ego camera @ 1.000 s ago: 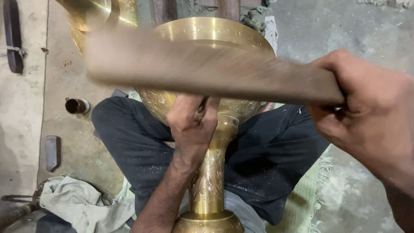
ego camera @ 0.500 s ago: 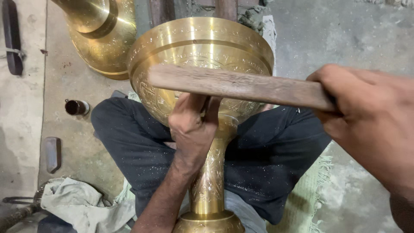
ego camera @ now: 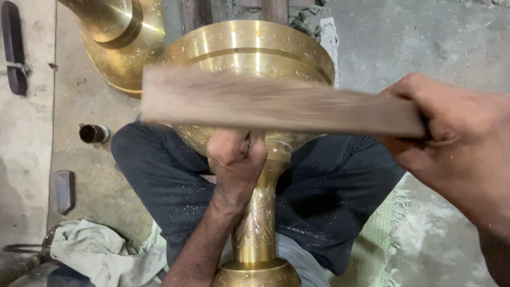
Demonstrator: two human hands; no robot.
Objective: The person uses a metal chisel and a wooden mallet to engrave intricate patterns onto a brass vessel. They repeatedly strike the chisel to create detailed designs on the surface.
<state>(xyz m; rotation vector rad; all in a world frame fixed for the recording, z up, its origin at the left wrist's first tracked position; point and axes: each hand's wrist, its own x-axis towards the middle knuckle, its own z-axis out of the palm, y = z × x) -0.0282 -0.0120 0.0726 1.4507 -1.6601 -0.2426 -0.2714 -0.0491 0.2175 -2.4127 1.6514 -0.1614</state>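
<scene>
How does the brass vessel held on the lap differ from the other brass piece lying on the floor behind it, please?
The brass vessel on the lap shows its whole bowl and an engraved stem, gripped by the left hand; the brass piece on the floor is cut off by the frame and untouched. The wooden stick in the right hand crosses only the first. Both are shiny golden metal.

The goblet-shaped vessel [ego camera: 255,106] stands between the person's crossed legs [ego camera: 154,175] on the floor [ego camera: 425,48]. A second vessel [ego camera: 122,42] lies behind it to the left. A small bottle [ego camera: 93,133] and a cloth [ego camera: 101,252] lie near the left leg.
</scene>
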